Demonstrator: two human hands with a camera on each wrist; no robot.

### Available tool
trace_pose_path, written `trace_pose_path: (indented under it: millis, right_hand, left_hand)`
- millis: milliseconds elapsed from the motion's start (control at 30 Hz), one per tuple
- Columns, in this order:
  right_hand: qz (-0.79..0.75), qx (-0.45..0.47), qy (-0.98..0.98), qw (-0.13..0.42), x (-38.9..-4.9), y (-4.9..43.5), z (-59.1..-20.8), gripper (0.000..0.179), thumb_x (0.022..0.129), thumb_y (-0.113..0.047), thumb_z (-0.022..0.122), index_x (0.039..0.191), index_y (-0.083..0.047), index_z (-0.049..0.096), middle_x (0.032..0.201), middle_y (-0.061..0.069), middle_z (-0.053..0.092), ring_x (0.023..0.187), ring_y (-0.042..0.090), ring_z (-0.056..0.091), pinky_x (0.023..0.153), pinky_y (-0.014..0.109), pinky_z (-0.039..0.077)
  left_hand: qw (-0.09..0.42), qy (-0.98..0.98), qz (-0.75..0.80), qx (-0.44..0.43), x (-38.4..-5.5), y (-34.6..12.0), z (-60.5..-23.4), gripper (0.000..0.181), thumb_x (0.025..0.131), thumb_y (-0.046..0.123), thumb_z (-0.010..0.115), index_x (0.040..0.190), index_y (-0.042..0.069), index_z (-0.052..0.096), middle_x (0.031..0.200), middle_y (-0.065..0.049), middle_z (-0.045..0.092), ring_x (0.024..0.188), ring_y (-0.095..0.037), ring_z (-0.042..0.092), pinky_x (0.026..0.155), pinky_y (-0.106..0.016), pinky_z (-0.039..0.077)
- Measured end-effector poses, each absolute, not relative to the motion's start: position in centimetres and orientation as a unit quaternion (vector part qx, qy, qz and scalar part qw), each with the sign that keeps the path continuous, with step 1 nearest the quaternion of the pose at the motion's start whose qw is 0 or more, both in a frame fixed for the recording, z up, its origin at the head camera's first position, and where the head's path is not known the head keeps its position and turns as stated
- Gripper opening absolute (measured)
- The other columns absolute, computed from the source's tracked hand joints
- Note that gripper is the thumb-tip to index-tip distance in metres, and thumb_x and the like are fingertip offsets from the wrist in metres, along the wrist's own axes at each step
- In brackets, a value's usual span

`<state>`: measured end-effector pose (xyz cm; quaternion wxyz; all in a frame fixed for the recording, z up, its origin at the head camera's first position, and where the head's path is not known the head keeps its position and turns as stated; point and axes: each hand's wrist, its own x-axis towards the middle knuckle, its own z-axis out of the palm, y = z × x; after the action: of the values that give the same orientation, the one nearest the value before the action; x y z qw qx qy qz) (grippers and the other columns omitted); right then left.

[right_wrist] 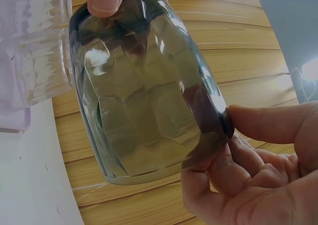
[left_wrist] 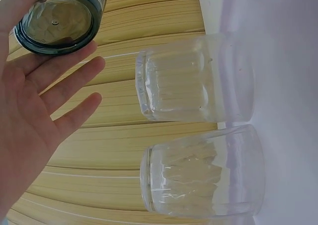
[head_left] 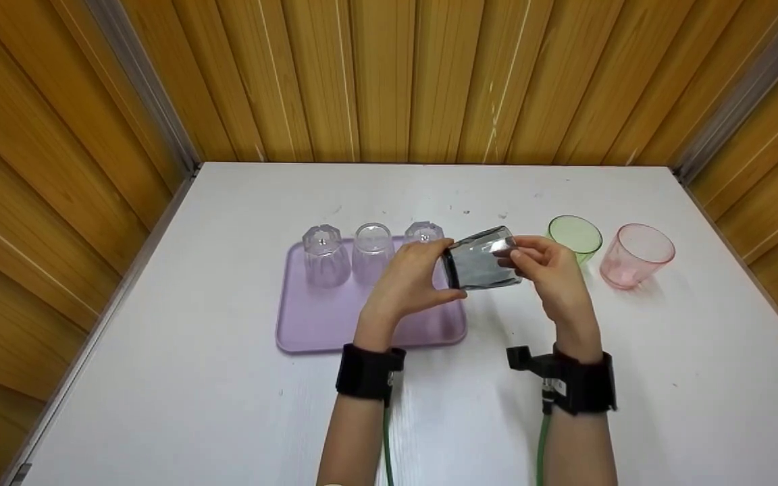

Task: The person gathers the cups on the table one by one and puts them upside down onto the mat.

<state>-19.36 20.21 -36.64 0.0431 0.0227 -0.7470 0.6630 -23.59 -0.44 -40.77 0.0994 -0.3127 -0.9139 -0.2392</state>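
A smoky grey drinking glass is held on its side in the air between both hands, over the right end of a purple tray. At its thick dark base my left hand grips it between thumb and forefinger, with the other fingers spread in the left wrist view. My right hand pinches the rim, thumb on one side of the wall and fingers on the other. Faceted sides of the grey glass fill the right wrist view.
Upside down on the tray stand a clear glass, a second glass and a third glass, partly hidden by the left hand. To the right are an upright green glass and a tilted-looking pink glass. Wood-patterned panels enclose the white table.
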Motion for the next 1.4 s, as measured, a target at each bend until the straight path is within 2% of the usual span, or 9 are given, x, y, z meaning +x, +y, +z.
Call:
trace_pose_path:
  millis: [633,900,1133,1400]
  right_hand:
    - [0.672,0.030,-0.739,0.041,-19.50,20.24,-36.98,0.030,0.090,0.006,0.046,0.116,0.019,0.045,0.078,-0.012,0.068,0.075,0.005,0.065,0.070,0.018,0.050]
    - [0.668,0.027,-0.743,0.035,-19.58,20.32,-37.00,0.030,0.090,0.006,0.045,0.118,0.018,0.045,0.079,-0.012,0.067,0.075,0.004,0.065,0.071,0.017,0.051]
    - [0.675,0.027,-0.736,0.031,-19.64,20.29,-37.09,0.031,0.090,0.006,0.045,0.117,0.020,0.043,0.078,-0.013,0.067,0.074,0.006,0.065,0.071,0.018,0.051]
    - [0.672,0.023,-0.739,0.030,-19.62,20.15,-37.05,0.030,0.090,0.006,0.046,0.116,0.020,0.044,0.079,-0.010,0.068,0.073,0.004,0.064,0.072,0.017,0.051]
  left_hand:
    - [0.096,-0.915,-0.240,-0.309,-23.28,-0.62,-40.45,0.080,0.068,0.050,0.073,0.130,0.010,0.045,0.120,-0.003,0.058,0.109,-0.019,0.054,0.106,-0.032,0.031]
    - [0.099,-0.916,-0.235,-0.308,-23.29,-0.65,-40.22,0.079,0.068,0.050,0.073,0.130,0.010,0.045,0.116,-0.003,0.060,0.106,-0.018,0.055,0.104,-0.033,0.034]
    - [0.102,-0.919,-0.227,-0.306,-23.08,-0.73,-40.12,0.078,0.069,0.050,0.072,0.131,0.011,0.044,0.120,-0.001,0.058,0.111,-0.020,0.052,0.107,-0.032,0.030]
    - [0.105,-0.918,-0.229,-0.307,-23.04,-0.79,-40.04,0.079,0.069,0.050,0.071,0.131,0.010,0.044,0.120,-0.002,0.058,0.111,-0.020,0.053,0.106,-0.033,0.031]
